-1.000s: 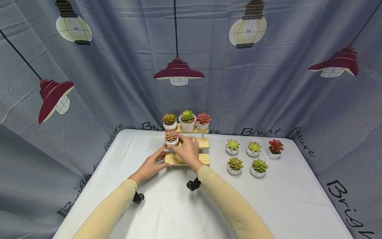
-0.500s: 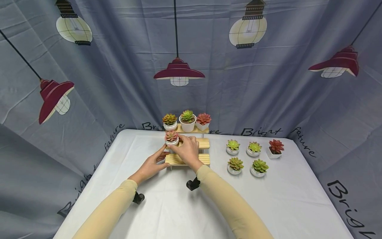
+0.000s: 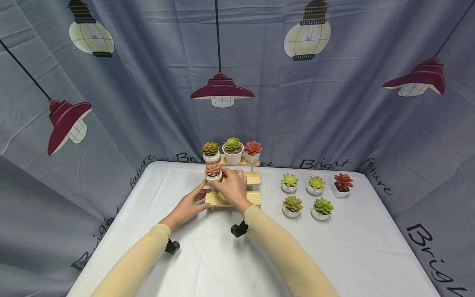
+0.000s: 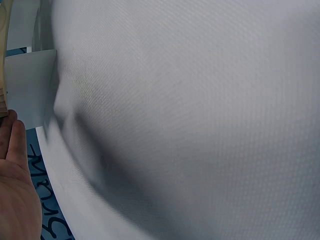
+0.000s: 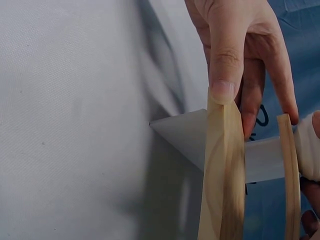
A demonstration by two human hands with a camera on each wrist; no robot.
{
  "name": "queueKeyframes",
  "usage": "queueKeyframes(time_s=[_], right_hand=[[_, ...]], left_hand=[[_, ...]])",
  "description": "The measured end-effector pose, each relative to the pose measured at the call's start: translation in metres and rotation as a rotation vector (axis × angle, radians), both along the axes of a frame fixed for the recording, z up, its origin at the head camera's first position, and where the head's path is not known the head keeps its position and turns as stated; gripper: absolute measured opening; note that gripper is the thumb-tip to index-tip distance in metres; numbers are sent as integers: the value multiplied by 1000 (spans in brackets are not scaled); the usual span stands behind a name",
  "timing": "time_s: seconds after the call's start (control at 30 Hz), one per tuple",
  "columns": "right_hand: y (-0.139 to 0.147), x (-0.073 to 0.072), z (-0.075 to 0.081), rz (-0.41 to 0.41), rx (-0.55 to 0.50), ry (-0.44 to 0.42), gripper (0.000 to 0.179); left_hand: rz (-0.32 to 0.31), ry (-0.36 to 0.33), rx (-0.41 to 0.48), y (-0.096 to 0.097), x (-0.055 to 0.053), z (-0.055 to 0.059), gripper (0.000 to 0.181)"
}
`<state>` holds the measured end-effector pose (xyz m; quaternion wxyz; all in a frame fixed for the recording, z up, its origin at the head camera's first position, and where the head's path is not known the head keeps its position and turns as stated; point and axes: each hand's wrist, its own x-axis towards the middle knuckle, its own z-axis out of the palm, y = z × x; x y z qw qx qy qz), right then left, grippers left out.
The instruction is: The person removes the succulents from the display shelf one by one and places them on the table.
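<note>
A three-step plant stand (image 3: 254, 198) with pale wooden planks and white side panels stands on the white table. My right hand (image 3: 233, 186) holds a potted succulent (image 3: 213, 170) with pinkish-red leaves and a round white pot, at the left end of the middle step. My left hand (image 3: 188, 207) grips the stand's lower left end. In the right wrist view, the left hand (image 5: 235, 45) has its thumb on the lowest plank's front and other fingers behind it; one fingertip meets the middle plank's end beside the white pot (image 5: 307, 146). In the left wrist view the plank is cropped.
On the top step stand an orange-green succulent (image 3: 210, 151), a green one (image 3: 233, 148) and a red one (image 3: 252, 150). Several potted succulents (image 3: 291, 205) stand in two rows on the table (image 3: 363, 247) to the right. A grey-blue curtain (image 3: 259, 119) hangs behind.
</note>
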<state>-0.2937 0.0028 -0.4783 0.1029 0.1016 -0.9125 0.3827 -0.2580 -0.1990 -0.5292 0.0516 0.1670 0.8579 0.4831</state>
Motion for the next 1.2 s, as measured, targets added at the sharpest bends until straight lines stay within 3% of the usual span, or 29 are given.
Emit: queueKeyframes(time_s=[0.57,1.2], right_hand=[[18,15,7,-16,-38,28,73],[86,42,11,-26,-212,-41,70]], left_hand=[[-6,7,0,0,-2,0,95],[5,-6,-11,-2,-1,-5,95]])
